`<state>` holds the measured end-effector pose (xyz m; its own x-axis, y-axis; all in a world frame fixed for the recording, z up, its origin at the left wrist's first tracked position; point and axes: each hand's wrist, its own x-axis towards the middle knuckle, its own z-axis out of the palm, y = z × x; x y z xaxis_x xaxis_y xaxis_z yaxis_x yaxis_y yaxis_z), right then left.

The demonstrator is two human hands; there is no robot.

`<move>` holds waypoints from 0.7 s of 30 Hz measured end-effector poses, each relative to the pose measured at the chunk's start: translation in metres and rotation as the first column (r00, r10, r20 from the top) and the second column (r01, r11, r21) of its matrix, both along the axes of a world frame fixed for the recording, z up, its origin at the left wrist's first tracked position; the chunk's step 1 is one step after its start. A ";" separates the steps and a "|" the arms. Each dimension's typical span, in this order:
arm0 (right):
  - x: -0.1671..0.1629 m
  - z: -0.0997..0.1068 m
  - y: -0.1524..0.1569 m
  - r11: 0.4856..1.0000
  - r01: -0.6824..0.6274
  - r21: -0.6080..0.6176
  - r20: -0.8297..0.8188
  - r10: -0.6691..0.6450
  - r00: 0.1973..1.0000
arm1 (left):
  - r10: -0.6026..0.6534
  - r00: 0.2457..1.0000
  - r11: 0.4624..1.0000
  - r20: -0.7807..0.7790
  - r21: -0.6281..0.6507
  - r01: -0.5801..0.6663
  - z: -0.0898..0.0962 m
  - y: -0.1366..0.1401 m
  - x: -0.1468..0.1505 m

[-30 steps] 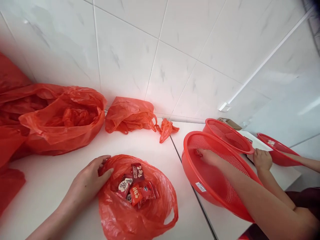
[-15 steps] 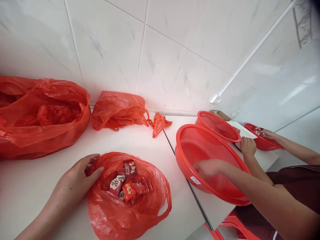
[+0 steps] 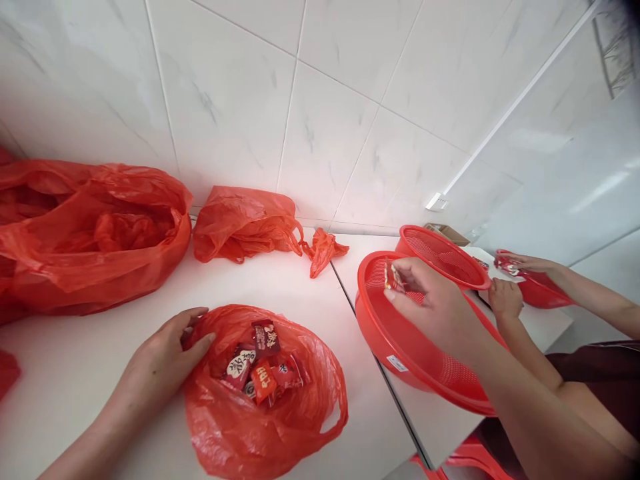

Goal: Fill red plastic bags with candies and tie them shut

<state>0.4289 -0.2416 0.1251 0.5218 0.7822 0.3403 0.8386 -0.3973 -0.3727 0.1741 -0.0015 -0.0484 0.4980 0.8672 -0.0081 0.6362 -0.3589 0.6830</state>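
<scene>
My left hand [image 3: 160,363] pinches the left rim of a red plastic bag [image 3: 240,433], thumb inside and fingers largely hidden by the rim. Several small wrapped snack packets [image 3: 263,381] in red and dark wrappers lie at the bottom of this bag, whose mouth is spread wide. To the right, my right hand [image 3: 435,303] is raised over a large red colander [image 3: 367,320]. Between its thumb and fingertips is a small red-and-white wrapped snack packet [image 3: 394,277]. My right hand and forearm cover part of the colander.
A bigger red bag [image 3: 125,283] stands at left. Crumpled red bags [image 3: 245,223] lie along the tiled wall. Behind the large colander is a smaller one [image 3: 445,257]. At far right a co-worker's hands [image 3: 507,298] handle packets over another red basket [image 3: 545,290].
My right hand has come up from inside the large colander, now with a snack packet in its fingers. My left hand still holds the bag rim. The co-worker's far hand has lifted packets.
</scene>
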 end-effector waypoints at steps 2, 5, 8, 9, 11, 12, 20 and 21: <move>-0.034 -0.001 0.007 0.987 -0.159 -0.030 0.014 0.160 0.987 | 0.005 1.000 1.000 0.016 0.004 -0.005 0.001 -0.001 0.000; -0.072 -0.019 0.022 0.917 -0.360 -0.173 -0.003 0.365 0.931 | -0.013 0.999 1.000 0.051 0.017 0.012 0.003 -0.004 0.001; -0.090 -0.043 0.041 0.865 -0.421 -0.273 -0.030 0.429 0.903 | -0.027 0.997 0.999 0.078 0.042 0.024 0.004 -0.006 0.000; -0.092 -0.049 0.045 0.862 -0.425 -0.278 -0.044 0.430 0.902 | -0.027 0.996 0.999 0.088 0.044 0.023 0.004 -0.007 -0.001; -0.090 -0.059 0.048 0.876 -0.415 -0.247 -0.079 0.408 0.909 | -0.018 0.994 0.999 0.110 0.036 0.014 0.004 -0.008 -0.002; -0.086 -0.063 0.046 0.894 -0.394 -0.215 -0.094 0.382 0.919 | -0.011 0.993 1.000 0.121 0.027 0.008 0.004 -0.009 -0.002; -0.046 -0.129 -0.021 0.993 0.082 -0.080 -0.261 -0.100 0.960 | 0.007 0.994 1.000 0.110 -0.020 -0.005 0.018 -0.010 -0.011; -0.046 -0.138 -0.026 0.989 0.138 -0.062 -0.331 -0.151 0.932 | 0.000 0.993 0.999 0.117 -0.031 0.004 0.021 -0.010 -0.012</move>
<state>0.3826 -0.2679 -0.0133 0.7084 0.6988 0.0994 0.6012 -0.5235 -0.6038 0.1620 -0.0110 -0.0279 0.4988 0.8664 0.0229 0.5507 -0.3372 0.7636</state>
